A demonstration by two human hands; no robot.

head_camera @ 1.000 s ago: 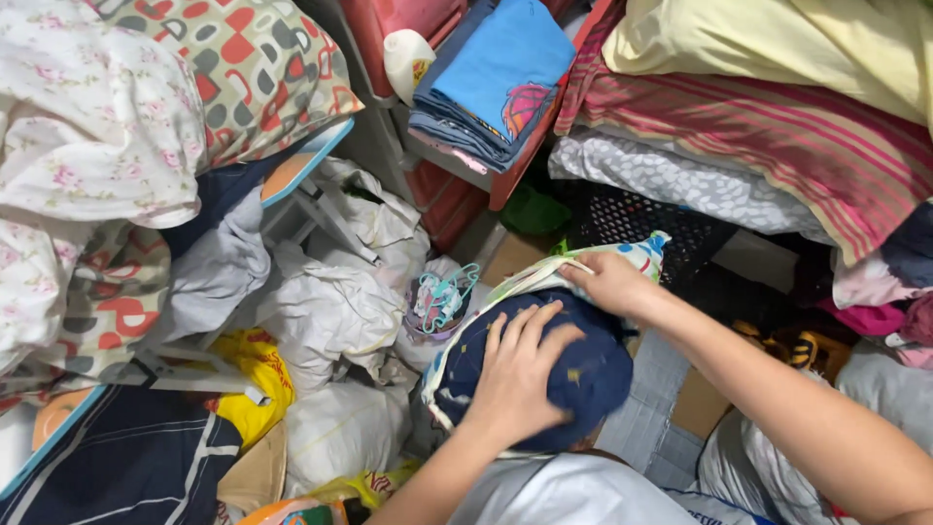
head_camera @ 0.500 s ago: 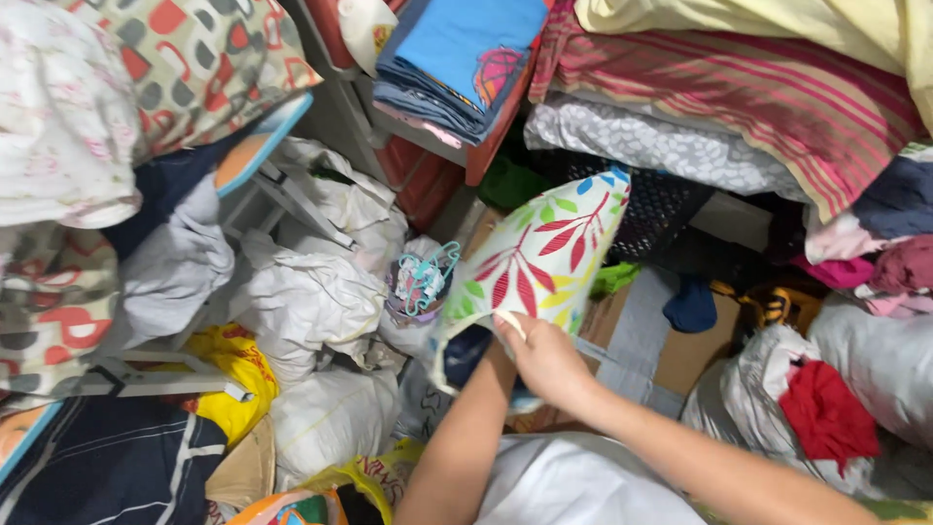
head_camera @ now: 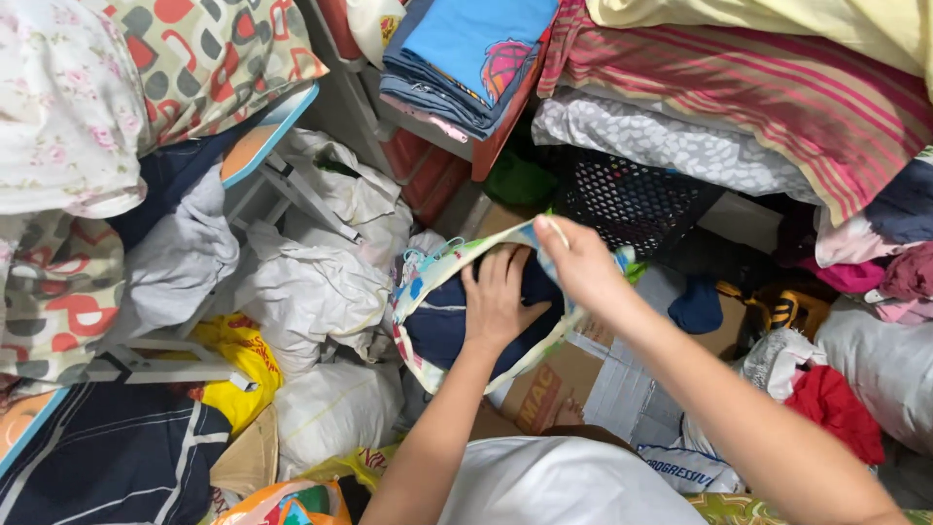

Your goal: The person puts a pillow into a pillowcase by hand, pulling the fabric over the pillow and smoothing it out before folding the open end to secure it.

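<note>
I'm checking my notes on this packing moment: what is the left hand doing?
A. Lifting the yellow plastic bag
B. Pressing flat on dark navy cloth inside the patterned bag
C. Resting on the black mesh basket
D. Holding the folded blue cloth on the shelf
B: the left hand lies palm down on the navy cloth inside the patterned bag, whose rim the right hand holds up.

Both hands [head_camera: 539,287] press navy cloth [head_camera: 442,326] into a patterned bag [head_camera: 418,282].

A brown cardboard box [head_camera: 554,389] lies beside what looks like a white printed bag [head_camera: 680,472].
</note>
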